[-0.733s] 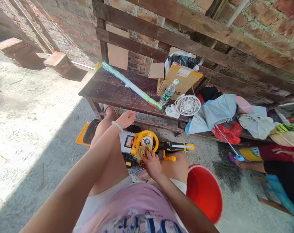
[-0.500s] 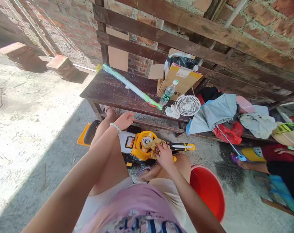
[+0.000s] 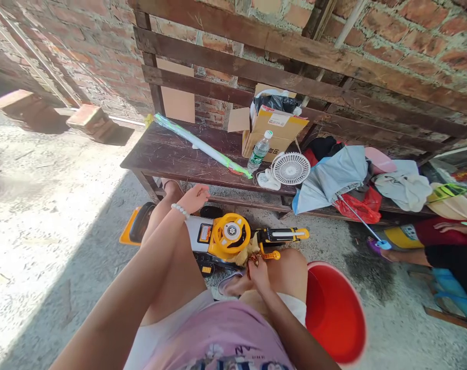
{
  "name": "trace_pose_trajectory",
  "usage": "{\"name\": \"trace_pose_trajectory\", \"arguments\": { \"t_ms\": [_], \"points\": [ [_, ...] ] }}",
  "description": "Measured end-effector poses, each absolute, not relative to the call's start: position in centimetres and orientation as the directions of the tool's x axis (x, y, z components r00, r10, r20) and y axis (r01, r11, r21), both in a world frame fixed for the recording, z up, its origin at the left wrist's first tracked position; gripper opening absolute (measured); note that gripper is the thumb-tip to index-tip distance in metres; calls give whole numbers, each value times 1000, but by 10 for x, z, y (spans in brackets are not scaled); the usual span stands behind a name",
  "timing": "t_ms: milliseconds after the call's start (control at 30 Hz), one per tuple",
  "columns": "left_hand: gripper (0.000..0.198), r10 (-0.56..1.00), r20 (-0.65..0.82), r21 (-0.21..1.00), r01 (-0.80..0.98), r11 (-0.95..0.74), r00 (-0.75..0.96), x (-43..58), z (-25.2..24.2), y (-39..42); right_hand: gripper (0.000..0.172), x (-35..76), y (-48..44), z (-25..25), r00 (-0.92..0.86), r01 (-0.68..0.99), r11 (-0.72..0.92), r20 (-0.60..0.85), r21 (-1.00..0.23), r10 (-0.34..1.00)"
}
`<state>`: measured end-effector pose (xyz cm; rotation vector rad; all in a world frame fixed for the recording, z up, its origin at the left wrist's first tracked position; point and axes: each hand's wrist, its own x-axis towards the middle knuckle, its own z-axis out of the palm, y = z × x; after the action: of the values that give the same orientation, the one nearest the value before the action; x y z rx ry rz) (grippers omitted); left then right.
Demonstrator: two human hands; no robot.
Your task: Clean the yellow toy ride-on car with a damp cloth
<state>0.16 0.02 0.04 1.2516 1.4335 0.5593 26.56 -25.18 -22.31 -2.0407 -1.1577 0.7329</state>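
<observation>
My right hand (image 3: 258,273) is low between my knees, its fingers closed on a crumpled yellow-brown piece (image 3: 245,255). The piece looks like a dry leaf or husk, but its kind is unclear. It hangs by the lower right of the yellow steering wheel (image 3: 231,233) of a ride-on toy vehicle (image 3: 194,229), which stands between my legs. My left hand (image 3: 197,198) is above my left knee, near the bench's front edge, with a pale bead bracelet (image 3: 180,210) at the wrist. Its fingers are curled in, and whatever they may hold is hidden.
A red bucket (image 3: 356,308) stands by my right leg. The dark wooden bench (image 3: 148,154) bears a plastic-wrapped roll (image 3: 200,145), water bottle (image 3: 258,153), white fan (image 3: 291,168), carton (image 3: 277,134) and folded umbrella (image 3: 333,174). Another person's hand (image 3: 454,228) shows at far right.
My right hand has moved down towards my body with the crumpled piece, away from the steering wheel, uncovering it. My left hand has shifted slightly left and down, its fingers more curled.
</observation>
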Motion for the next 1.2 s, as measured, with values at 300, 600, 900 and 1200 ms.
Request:
{"name": "trace_pose_trajectory", "arguments": {
  "t_ms": [300,600,900,1200],
  "points": [
    [20,892,-429,850,398,346,143,-4,-6,-7,68,254,-215,-219,49,995,-57,-85,-88,995],
    [27,901,-416,847,413,335,122,-16,-24,-1,68,206,-185,-227,-141,985,126,-129,-115,982],
    [18,900,-414,857,395,332,141,-2,-9,-5,75,242,-186,-209,32,996,-46,-181,-76,983],
    [16,904,-408,861,383,335,127,-12,-1,-10,76,230,-205,-225,-92,970,49,-171,-239,981]
  ]
}}
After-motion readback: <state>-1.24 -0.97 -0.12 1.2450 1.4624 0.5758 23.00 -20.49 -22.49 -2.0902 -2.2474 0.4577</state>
